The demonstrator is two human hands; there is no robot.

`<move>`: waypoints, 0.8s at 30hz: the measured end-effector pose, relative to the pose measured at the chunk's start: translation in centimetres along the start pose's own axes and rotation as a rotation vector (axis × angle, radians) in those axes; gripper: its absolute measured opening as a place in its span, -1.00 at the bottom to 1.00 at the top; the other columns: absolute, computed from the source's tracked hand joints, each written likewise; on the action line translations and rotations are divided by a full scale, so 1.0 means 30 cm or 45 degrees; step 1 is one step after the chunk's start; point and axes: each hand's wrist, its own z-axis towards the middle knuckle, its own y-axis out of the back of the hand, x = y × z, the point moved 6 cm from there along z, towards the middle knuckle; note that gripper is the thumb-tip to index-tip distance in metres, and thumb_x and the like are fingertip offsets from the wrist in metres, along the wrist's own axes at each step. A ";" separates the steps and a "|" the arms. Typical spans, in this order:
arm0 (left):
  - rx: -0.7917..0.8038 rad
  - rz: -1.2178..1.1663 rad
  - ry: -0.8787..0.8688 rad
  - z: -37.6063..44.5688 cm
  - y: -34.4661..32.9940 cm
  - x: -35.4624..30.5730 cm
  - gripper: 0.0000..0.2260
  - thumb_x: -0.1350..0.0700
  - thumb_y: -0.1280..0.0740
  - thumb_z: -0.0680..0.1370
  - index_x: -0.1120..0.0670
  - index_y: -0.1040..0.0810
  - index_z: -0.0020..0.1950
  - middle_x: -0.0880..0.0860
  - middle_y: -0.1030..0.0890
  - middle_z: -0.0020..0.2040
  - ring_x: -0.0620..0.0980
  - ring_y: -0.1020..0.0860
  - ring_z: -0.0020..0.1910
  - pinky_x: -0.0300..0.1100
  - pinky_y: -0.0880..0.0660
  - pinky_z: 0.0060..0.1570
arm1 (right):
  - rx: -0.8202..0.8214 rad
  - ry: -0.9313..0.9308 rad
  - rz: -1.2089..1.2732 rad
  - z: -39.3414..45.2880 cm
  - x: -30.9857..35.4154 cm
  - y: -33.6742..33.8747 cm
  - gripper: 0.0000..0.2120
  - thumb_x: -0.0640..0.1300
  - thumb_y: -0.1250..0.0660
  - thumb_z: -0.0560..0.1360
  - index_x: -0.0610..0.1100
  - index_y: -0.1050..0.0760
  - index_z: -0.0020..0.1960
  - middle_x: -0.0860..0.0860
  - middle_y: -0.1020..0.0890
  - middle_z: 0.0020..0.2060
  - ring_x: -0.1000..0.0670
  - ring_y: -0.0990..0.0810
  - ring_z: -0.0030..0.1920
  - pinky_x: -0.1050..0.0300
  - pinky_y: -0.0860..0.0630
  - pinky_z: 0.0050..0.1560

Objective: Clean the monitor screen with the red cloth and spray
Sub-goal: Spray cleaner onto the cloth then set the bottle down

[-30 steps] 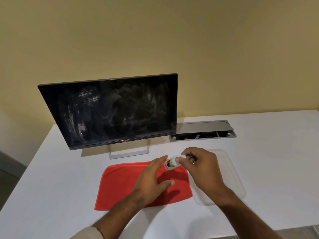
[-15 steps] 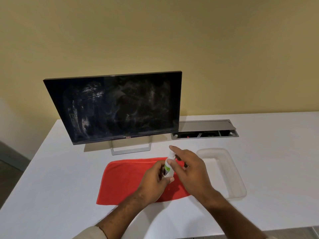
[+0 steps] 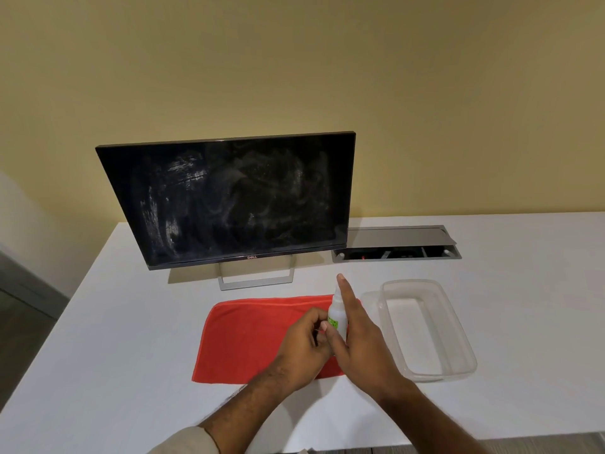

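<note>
A black monitor [image 3: 229,198] stands on the white table [image 3: 131,339], its screen covered in white smears. In front of it a red cloth [image 3: 248,335] lies flat. A small white spray bottle [image 3: 337,314] with a green label is upright above the cloth's right part. My right hand [image 3: 357,342] is wrapped around it with the index finger stretched over its top. My left hand [image 3: 302,342] is closed against the bottle's lower left side, over the cloth.
A clear plastic container [image 3: 458,342] sits right of the cloth. Behind it, a grey cable box [image 3: 396,245] with its lid open is set into the table. A yellow wall rises behind the table. The table's left edge drops to a dark floor.
The bottle has gone from tilted between my fingers to upright. My right hand has shifted left over the cloth and its index finger now lies over the top. My left hand has closed against the bottle.
</note>
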 end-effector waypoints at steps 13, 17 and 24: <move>0.069 0.020 0.342 -0.033 0.091 0.193 -0.41 0.11 -0.59 0.27 0.00 -0.46 0.25 0.02 -0.58 0.01 -0.10 -0.55 -0.19 -0.16 -0.59 -0.05 | -0.064 -0.092 0.011 -0.050 -0.082 -0.035 -0.30 -0.13 -0.18 0.63 0.42 0.17 0.47 0.24 -0.19 0.48 0.54 -0.26 0.23 0.38 -0.36 0.17; -0.067 0.424 0.389 -0.065 0.284 0.320 -0.50 0.03 -0.56 0.29 -0.03 -0.47 0.16 0.00 -0.56 0.08 -0.04 -0.57 0.05 -0.13 -0.49 0.18 | -0.083 -0.169 -0.053 -0.077 -0.131 -0.016 -0.40 -0.04 -0.17 0.62 0.33 0.09 0.48 0.08 -0.31 0.49 0.23 -0.49 0.09 0.49 -0.39 -0.01; -0.020 1.061 0.554 -0.131 0.546 0.502 -0.24 -0.11 -0.48 0.39 0.09 -0.28 0.50 0.07 -0.35 0.48 0.10 -0.38 0.42 -0.04 -0.38 0.35 | 0.030 -0.162 -0.039 -0.139 -0.195 -0.052 -0.37 -0.06 -0.22 0.61 0.36 0.00 0.51 0.19 -0.44 0.31 0.30 -0.53 0.01 0.36 -0.55 0.00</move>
